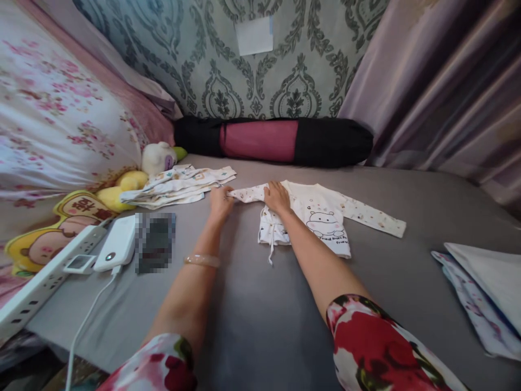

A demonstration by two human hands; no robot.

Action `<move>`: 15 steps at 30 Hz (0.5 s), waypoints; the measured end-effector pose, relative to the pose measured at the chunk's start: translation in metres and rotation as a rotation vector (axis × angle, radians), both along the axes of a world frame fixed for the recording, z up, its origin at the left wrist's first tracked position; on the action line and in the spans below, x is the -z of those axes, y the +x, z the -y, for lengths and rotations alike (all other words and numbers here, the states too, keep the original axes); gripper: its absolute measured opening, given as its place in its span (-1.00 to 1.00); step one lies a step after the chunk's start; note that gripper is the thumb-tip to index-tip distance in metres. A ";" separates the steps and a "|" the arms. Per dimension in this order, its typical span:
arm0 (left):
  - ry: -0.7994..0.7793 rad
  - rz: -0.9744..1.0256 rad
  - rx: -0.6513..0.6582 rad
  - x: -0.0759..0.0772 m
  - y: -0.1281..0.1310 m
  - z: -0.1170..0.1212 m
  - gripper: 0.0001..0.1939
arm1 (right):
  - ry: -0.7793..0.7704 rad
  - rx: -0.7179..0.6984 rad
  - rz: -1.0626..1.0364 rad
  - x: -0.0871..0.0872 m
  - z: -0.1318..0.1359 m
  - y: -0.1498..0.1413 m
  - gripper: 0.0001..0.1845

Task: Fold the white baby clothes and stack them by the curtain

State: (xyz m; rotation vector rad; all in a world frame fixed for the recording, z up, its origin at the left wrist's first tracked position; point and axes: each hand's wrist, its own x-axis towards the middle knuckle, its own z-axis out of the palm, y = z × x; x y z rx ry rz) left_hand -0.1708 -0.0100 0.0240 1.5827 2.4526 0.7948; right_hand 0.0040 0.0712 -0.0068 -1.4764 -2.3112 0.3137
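A small white baby shirt [321, 203] with a cartoon animal print lies on the grey sheet [252, 320]. Its right sleeve [372, 214] stretches out flat. At the end of the other sleeve, my left hand [222, 202] is closed on the cuff. My right hand [278, 196] lies with its fingers flat over that sleeve near the shoulder. Below my right hand sits a folded white piece of cloth with ties [272, 231], partly covered by my forearm. Beyond my left hand rests a heap of printed baby clothes [179, 184].
At the left are a white power strip [49, 282], a white power bank [118, 241] with a cable, a blurred dark object [155, 241] and plush toys [158, 157]. A black and pink roll [260, 141] lies along the wall. Folded cloths [484, 288] lie at right.
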 end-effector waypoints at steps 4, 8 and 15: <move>0.155 -0.027 -0.077 0.002 -0.007 -0.005 -0.62 | 0.001 -0.003 0.009 -0.001 0.001 0.000 -0.54; 0.124 0.194 -0.142 0.007 -0.013 -0.002 -0.65 | 0.023 -0.020 0.046 0.000 0.004 -0.001 -0.52; 0.225 0.945 -0.161 0.003 -0.011 -0.016 -0.70 | 0.029 -0.016 0.085 0.004 0.005 -0.004 -0.48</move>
